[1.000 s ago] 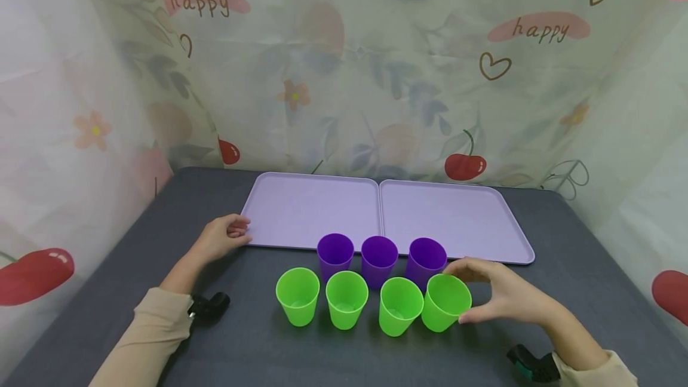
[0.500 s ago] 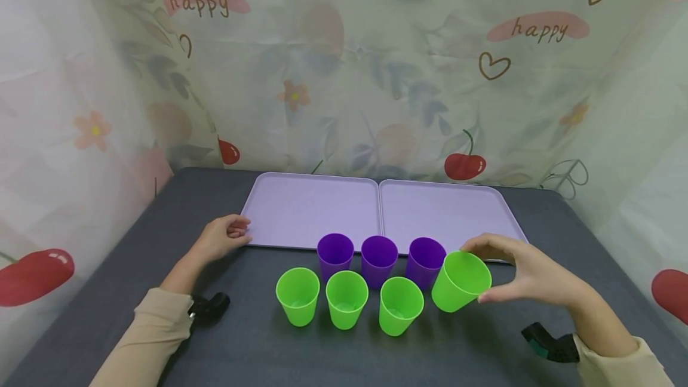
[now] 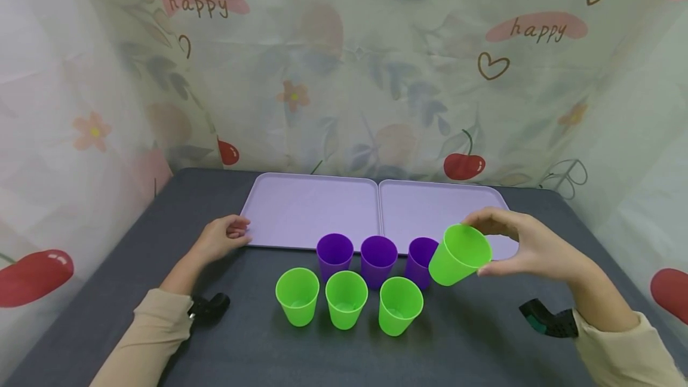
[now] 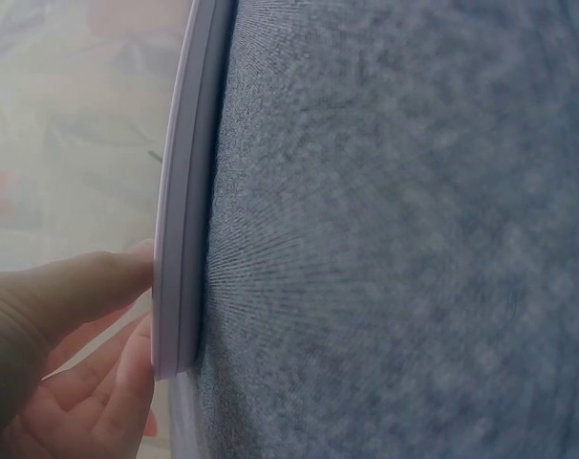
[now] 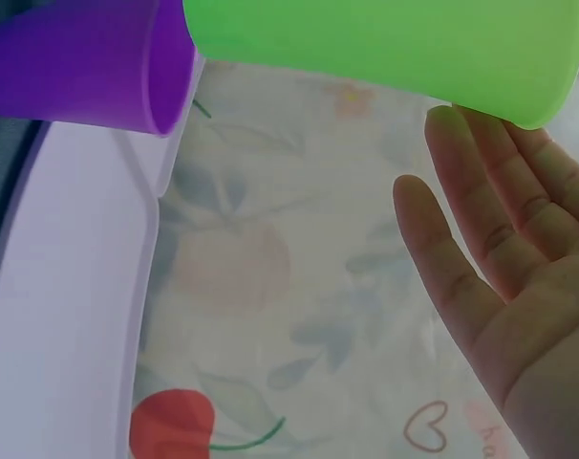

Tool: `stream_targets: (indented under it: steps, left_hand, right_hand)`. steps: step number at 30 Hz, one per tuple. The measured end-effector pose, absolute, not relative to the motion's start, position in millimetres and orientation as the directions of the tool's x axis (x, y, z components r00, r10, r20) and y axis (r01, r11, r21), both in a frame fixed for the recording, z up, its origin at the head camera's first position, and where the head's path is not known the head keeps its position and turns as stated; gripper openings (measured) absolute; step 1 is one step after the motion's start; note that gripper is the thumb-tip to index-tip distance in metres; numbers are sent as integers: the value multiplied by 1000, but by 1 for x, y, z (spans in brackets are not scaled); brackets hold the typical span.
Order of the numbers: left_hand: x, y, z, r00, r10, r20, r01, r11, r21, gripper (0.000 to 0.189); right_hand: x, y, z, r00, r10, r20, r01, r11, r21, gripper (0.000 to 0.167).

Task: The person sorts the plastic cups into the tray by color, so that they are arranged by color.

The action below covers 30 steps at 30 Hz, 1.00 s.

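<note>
My right hand [image 3: 532, 246] grips a bright green cup [image 3: 459, 255] between thumb and fingers. The cup is tilted and raised off the table, partly overlapping the rightmost purple cup [image 3: 419, 261] in the head view. In the right wrist view the green cup [image 5: 395, 57] crosses the top, with fingertips [image 5: 447, 120] against its side. My left hand [image 3: 220, 239] rests at the near left corner of the left lilac tray [image 3: 312, 208], fingers loosely curled. Its thumb and fingertips touch the tray's rim [image 4: 182, 210] in the left wrist view.
Three green cups [image 3: 346, 300] stand upright in a front row. Behind them stand two more purple cups [image 3: 378, 255], close to the trays' front edge. A second lilac tray [image 3: 430, 202] adjoins the first on the right. A printed curtain [image 3: 365, 76] hangs behind the dark table [image 3: 242, 339].
My right hand has lifted the rightmost green cup out of its row, moving it up, slightly right and toward the right tray. The left hand has stayed still at the tray corner.
</note>
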State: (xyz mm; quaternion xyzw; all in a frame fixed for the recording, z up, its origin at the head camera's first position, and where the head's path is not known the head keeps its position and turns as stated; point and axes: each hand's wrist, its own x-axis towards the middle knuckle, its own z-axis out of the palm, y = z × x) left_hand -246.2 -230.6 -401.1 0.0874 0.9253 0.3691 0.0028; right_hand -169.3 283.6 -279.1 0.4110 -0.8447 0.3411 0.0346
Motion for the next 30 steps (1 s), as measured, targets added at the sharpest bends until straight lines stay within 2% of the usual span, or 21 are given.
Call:
stream_targets:
  steps: [5, 11, 18, 30]
  left_hand:
    - [-246, -231, -401, -984, 166, 72, 170, 711, 682, 37]
    - [-246, -231, -401, -984, 166, 67, 167, 713, 682, 38]
    - [-246, -231, -402, -983, 172, 63, 168, 709, 685, 37]
    - [-246, -231, -401, -984, 170, 45, 154, 709, 688, 38]
  right_hand:
    - [-178, 277, -270, -644, -680, 351, -735, 424, -529, 63]
    - [-190, 265, -261, -661, -673, 331, -726, 463, -509, 63]
    - [-205, 245, -257, -650, -697, 303, -724, 446, -526, 56]
    - [-232, 208, -249, -647, -717, 259, -695, 416, -586, 54]
